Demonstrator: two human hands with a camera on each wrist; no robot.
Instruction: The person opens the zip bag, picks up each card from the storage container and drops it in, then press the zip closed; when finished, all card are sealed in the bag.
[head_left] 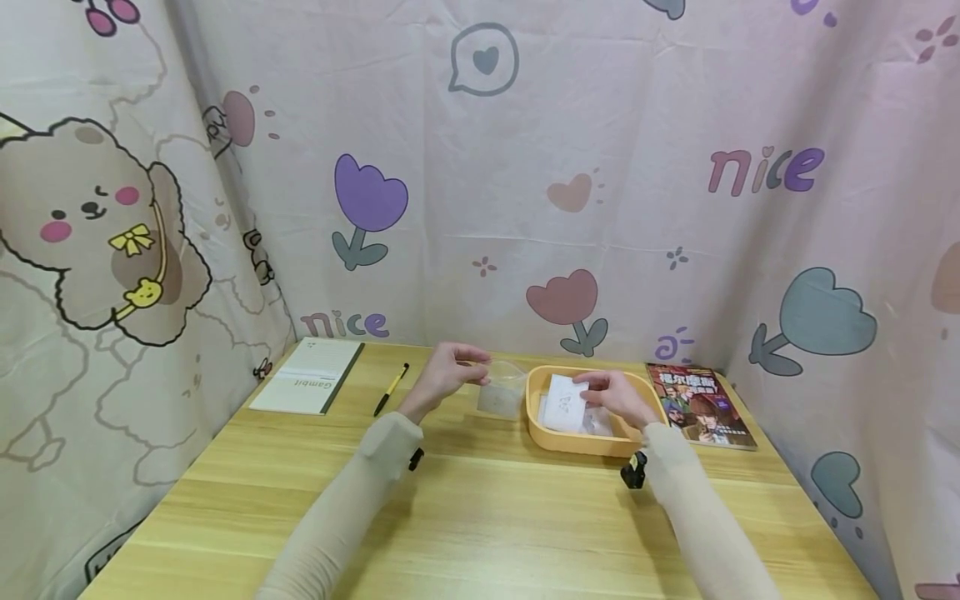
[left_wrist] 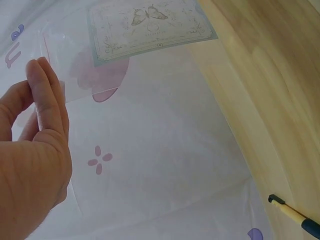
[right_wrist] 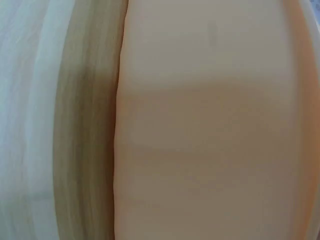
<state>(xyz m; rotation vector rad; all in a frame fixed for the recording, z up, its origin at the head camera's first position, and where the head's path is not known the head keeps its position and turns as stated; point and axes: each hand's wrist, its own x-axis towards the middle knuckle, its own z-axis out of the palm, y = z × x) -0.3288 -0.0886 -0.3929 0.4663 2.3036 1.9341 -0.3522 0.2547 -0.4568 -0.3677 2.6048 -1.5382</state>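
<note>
My left hand (head_left: 452, 372) pinches the top of a clear plastic bag (head_left: 501, 398) above the table, left of the basket. In the left wrist view, a pale card (left_wrist: 152, 25) with a butterfly print shows in the lower part of that bag. Over the yellow-orange basket (head_left: 585, 445), my right hand (head_left: 617, 396) holds a white packet (head_left: 562, 403) with a small grey print between thumb and fingers. Other whitish packets (head_left: 598, 422) lie inside the basket, partly hidden by the held one. The basket's wall (right_wrist: 210, 150) fills most of the right wrist view, where the hand is out of sight.
On the left of the wooden table (head_left: 480, 517) lie a notebook (head_left: 309, 377) marked "Gambit" and a yellow-black pen (head_left: 392, 390). A colourful book (head_left: 705, 406) lies right of the basket. A patterned curtain (head_left: 465, 183) hangs behind the table.
</note>
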